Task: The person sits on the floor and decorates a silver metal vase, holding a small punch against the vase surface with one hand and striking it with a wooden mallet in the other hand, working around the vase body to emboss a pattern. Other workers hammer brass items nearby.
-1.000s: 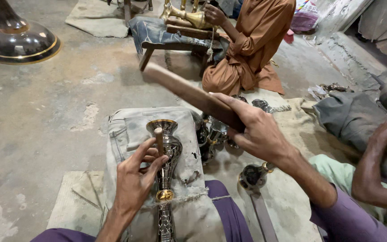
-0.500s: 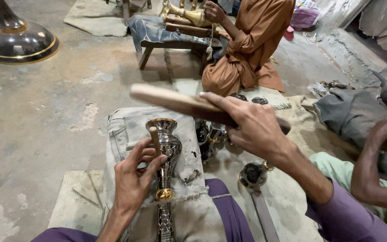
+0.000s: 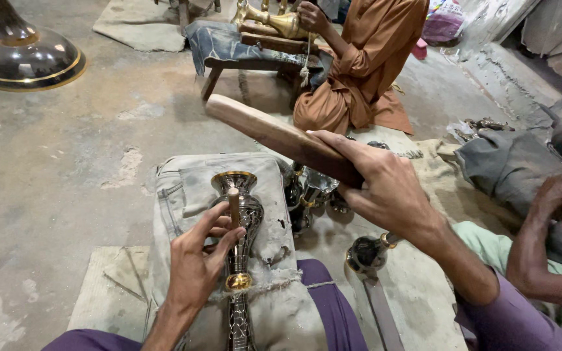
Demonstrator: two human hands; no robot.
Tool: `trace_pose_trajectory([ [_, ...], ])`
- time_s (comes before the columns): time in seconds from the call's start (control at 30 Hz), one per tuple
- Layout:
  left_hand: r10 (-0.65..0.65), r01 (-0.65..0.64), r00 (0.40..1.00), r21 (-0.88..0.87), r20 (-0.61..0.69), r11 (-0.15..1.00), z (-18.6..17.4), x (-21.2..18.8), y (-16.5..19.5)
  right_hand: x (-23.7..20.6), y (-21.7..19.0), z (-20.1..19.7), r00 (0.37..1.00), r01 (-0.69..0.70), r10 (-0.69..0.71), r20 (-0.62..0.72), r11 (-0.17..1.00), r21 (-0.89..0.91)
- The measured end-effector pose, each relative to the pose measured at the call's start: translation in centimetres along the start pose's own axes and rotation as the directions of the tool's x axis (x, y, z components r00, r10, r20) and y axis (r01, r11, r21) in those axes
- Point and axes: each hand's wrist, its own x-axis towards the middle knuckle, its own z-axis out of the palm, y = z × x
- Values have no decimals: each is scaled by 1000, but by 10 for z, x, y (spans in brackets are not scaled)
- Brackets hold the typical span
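left hand (image 3: 196, 263): fingers curled, pinching | right hand (image 3: 385, 188): raised, gripping

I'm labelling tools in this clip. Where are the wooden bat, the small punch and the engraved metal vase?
wooden bat (image 3: 261, 130), head view, on the flat blade's middle.
small punch (image 3: 233, 203), head view, on its wooden shaft.
engraved metal vase (image 3: 250, 218), head view, on the patterned belly.

A seated person in orange (image 3: 372, 58) works brass (image 3: 281, 23) (over a low bench (image 3: 242, 62)) beyond a dark domed base (image 3: 24, 62).
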Motion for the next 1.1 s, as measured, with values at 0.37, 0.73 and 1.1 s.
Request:
trace_pose_trajectory([
  [0.37,15,-18,997,45,70,999,-4,3,5,-9,7,15,985,-108,94,147,990,93],
  [0.73,63,-89,981,138,181,986,-5,10,2,-35,26,48,996,-88,88,11,996,7],
  [1.1,142,-197,929,132,343,972,-14,20,14,-72,46,87,984,-123,158,-81,934,336],
])
